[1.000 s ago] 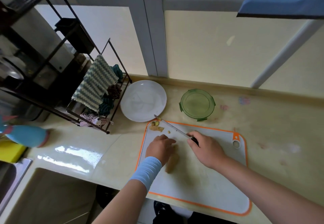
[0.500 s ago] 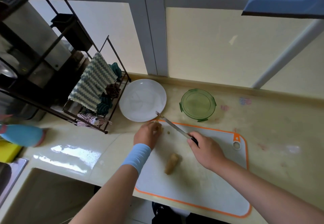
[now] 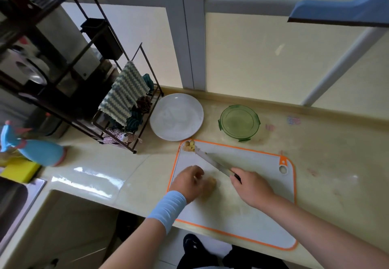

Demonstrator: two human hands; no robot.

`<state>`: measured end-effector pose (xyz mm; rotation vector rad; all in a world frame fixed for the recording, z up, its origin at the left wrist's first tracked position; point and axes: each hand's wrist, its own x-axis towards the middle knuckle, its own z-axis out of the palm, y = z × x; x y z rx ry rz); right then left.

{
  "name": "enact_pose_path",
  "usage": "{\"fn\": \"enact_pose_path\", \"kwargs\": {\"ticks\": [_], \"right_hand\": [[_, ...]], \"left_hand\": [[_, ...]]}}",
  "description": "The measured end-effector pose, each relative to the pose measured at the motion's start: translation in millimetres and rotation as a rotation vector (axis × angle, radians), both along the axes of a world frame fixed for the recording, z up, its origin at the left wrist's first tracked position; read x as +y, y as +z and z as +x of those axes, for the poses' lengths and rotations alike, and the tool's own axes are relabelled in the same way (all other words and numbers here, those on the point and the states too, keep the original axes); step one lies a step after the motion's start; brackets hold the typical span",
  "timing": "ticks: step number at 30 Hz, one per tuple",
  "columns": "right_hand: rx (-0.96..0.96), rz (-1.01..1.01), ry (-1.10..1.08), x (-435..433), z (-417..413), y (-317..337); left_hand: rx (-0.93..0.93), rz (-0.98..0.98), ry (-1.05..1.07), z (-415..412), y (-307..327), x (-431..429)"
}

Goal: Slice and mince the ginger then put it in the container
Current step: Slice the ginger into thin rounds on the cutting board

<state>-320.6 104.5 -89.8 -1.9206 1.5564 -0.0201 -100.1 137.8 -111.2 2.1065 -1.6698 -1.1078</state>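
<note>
Gripping the knife (image 3: 212,162), the right hand (image 3: 251,188) slants its blade up-left — the curled left hand (image 3: 188,181) holds the ginger (image 3: 210,185).

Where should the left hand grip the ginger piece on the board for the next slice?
Grip the ginger piece at its near, left part, coming from the left, where the left hand sits. It lies lengthwise, pointing toward the knife in the right hand, so its far end is left bare for cutting.

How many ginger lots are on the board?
2: cut pieces at the board's far left corner by the knife tip; the main chunk against the left hand, which may hide more.
</note>
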Motion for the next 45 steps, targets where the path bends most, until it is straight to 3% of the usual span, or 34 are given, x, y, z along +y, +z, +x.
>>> {"fn": "enact_pose_path", "kwargs": {"ticks": [6,15,19,23,28,45], "right_hand": [[0.001,0.025,0.051,18,1,2],[0.0,0.073,0.069,36,-2,1],[-0.006,0.076,0.074,38,-2,0],[-0.009,0.076,0.1,40,-2,-2],[-0.036,0.08,0.118,40,0,-4],[0.112,-0.229,0.182,67,14,4]], "left_hand": [[-0.053,0.027,0.079,-25,-12,19],[-0.128,0.034,-0.111,-8,-14,29],[-0.122,0.07,-0.005,-20,-11,33],[-0.136,-0.054,0.039,-27,-19,37],[-0.171,-0.541,-0.218,-27,-38,40],[-0.147,-0.552,-0.071,-36,-43,44]]}}
